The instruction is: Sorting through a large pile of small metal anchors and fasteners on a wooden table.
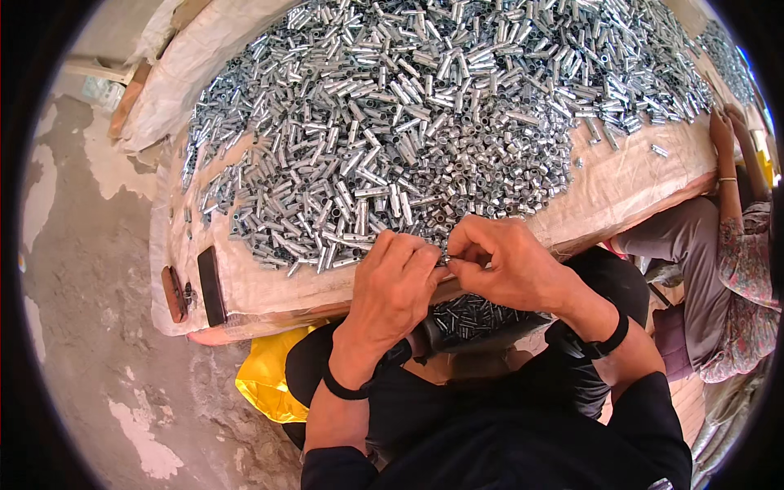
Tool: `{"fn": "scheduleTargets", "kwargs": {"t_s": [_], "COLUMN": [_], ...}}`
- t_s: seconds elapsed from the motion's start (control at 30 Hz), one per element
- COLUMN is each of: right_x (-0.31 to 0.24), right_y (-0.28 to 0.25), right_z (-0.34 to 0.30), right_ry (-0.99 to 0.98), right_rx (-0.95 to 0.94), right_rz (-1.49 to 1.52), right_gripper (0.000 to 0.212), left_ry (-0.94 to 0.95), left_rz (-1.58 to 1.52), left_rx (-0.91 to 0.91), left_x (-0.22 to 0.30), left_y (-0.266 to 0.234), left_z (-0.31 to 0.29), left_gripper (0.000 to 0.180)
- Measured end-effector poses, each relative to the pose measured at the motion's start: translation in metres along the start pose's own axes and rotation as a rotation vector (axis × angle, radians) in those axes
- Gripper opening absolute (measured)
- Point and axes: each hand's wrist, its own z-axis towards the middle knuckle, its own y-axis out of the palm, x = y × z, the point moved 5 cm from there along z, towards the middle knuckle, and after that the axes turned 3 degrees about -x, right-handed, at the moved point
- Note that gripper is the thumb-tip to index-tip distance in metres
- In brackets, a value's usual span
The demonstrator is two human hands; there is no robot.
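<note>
Here, grip: left hand (398, 273) and right hand (510, 260) are closely pinching a small metal piece (446, 259).
Tubes (398, 204): shiny cylinders are lying beyond.

From afar I count two hands: left hand (394, 282), right hand (514, 260). Two black wrist straps (612, 339), one per arm. One dark slab (211, 286), one brown case (173, 294), one yellow bag (271, 374) at left. One co-worker (745, 265). Metal tubes (359, 122), short metal rings (506, 163), small dark pins (478, 318): each too many for me to count.
</note>
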Motion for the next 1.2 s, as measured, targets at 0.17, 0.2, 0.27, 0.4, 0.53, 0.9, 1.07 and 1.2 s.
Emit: {"fn": "scheduleTargets", "kwargs": {"t_s": [0.17,0.2,0.27,0.4,0.53,0.9,1.07,1.2], "right_x": [-0.002,-0.002,-0.003,-0.004,0.002,0.006,0.005,0.006], "right_y": [-0.004,-0.004,-0.003,-0.005,-0.006,-0.008,-0.009,-0.008], "right_z": [-0.003,-0.004,-0.005,-0.008,-0.011,-0.014,-0.017,-0.019], "right_ry": [-0.037,-0.073,-0.06,0.034,0.072,0.085,0.011,0.149], "right_rx": [0.043,0.058,0.057,0.02,0.009,0.012,0.012,-0.071], "right_rz": [0.034,0.02,0.04,0.086,0.105,0.162,0.085,0.204], "right_gripper": [0.01,0.01,0.01,0.009,0.008,0.004,0.005,0.01], "left_ry": [0.044,0.042,0.059,0.063,0.028,0.051,0.078,0.068], "left_rz": [-0.001,0.001,0.018,0.005,-0.046,-0.115,-0.064,-0.076], "left_rx": [0.045,0.045,0.05,0.025,0.014,-0.01,-0.023,-0.018], "left_x": [0.003,0.003,0.002,0.003,0.004,0.007,0.007,0.014], "left_y": [-0.001,-0.001,-0.001,-0.001,0.002,0.01,0.017,0.016], "left_z": [0.004,0.003,0.001,-0.001,0.001,0.0,-0.004,0.0], "left_gripper": [0.021,0.021,0.024,0.027,0.027,0.029,0.028,0.025]}}
